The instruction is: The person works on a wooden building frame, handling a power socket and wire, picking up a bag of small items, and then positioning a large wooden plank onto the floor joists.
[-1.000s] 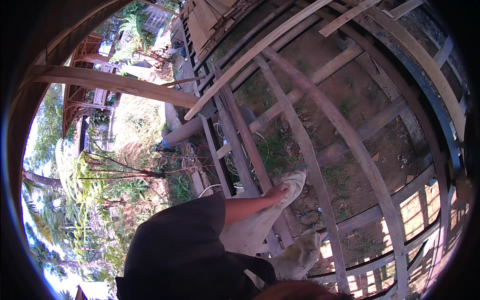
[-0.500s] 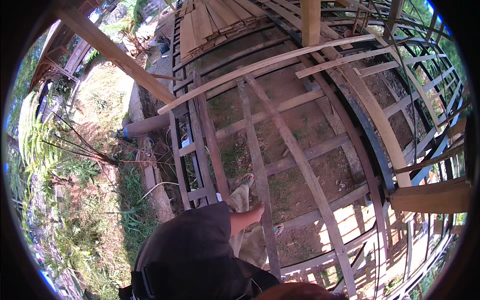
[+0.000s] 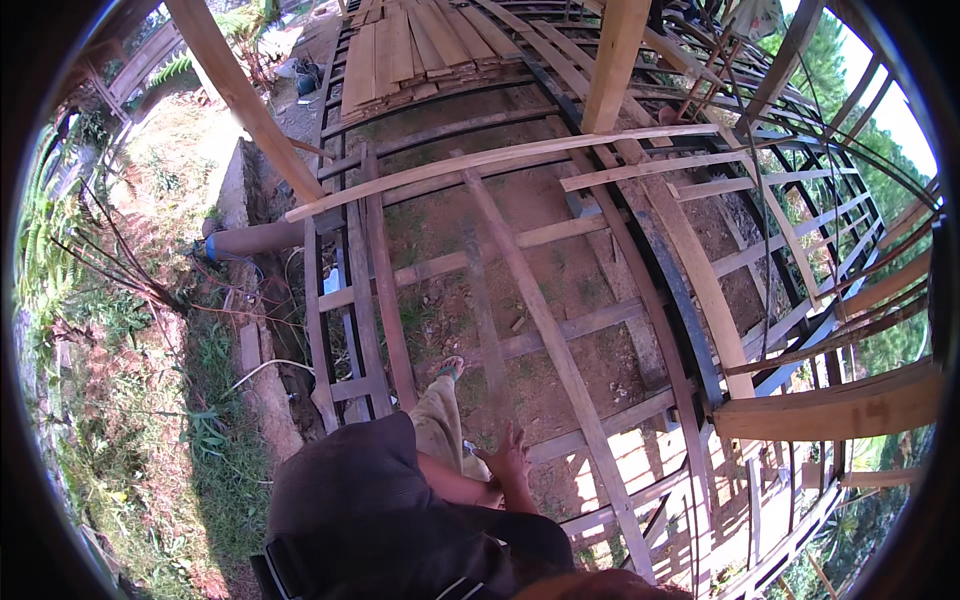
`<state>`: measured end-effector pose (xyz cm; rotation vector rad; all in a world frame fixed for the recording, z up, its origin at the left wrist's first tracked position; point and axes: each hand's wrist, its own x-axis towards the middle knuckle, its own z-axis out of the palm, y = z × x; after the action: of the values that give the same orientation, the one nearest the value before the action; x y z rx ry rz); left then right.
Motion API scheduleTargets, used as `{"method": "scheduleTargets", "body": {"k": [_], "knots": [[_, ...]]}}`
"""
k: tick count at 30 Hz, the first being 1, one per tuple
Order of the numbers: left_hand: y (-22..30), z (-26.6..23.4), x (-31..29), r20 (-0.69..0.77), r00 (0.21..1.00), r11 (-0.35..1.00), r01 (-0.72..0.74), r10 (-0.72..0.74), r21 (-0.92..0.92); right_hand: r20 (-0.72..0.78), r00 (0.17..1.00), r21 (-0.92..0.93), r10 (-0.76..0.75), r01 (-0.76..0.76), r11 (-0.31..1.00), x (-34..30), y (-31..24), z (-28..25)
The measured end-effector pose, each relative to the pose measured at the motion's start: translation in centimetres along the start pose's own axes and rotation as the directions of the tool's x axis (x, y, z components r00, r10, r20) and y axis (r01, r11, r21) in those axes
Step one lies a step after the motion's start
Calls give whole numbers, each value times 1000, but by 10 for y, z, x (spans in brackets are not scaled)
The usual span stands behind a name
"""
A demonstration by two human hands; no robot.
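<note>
My left forearm reaches right from a dark sleeve, and my left hand (image 3: 488, 493) is beside my right wrist. Its fingers are mostly hidden there. My right hand (image 3: 512, 462) is raised with its fingers apart, and nothing shows in it. Just beyond it, a narrow wooden board (image 3: 484, 310) is smeared by motion over the floor frame; I cannot tell whether either hand touches it. Right of that, a long wooden batten (image 3: 545, 315) lies lengthwise over the cross joists (image 3: 590, 325). My trousered leg and a sandalled foot (image 3: 453, 367) show below.
Stacked planks (image 3: 420, 50) lie at the far end. A long pale board (image 3: 500, 158) crosses the frame. Wooden posts (image 3: 615, 65) stand around, and a thick beam (image 3: 830, 405) juts in at right. Bare soil shows between joists; grass (image 3: 215, 480) lies left.
My left hand has come off the narrow board it rested on, and that board is now blurred. My right hand has come into view. The whole view has shifted somewhat.
</note>
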<state>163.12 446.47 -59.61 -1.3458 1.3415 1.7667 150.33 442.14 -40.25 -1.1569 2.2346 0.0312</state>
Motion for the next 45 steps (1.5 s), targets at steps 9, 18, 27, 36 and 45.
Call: {"method": "scheduleTargets", "body": {"k": [9, 18, 27, 36, 45], "knots": [[23, -75, -23, 393, 906, 746, -371, 158, 553, 174, 964, 146, 200, -226, 963, -38, 49, -29], [61, -131, -39, 716, 697, 245, -689, -33, 682, -111, 968, 133, 223, -208, 969, -176, 167, -25], [82, -136, 2, 743, 649, 45, -747, -162, 663, -9, 856, 289, 517, -493, 821, -420, 164, -13], [132, -128, 7, 620, 713, -67, -672, -326, 738, 178, 548, 435, 818, -789, 434, -520, 60, 30], [187, -126, 18, 614, 706, -163, -693, -354, 703, 500, 87, 597, 862, -755, -270, -493, -53, 74]]}}
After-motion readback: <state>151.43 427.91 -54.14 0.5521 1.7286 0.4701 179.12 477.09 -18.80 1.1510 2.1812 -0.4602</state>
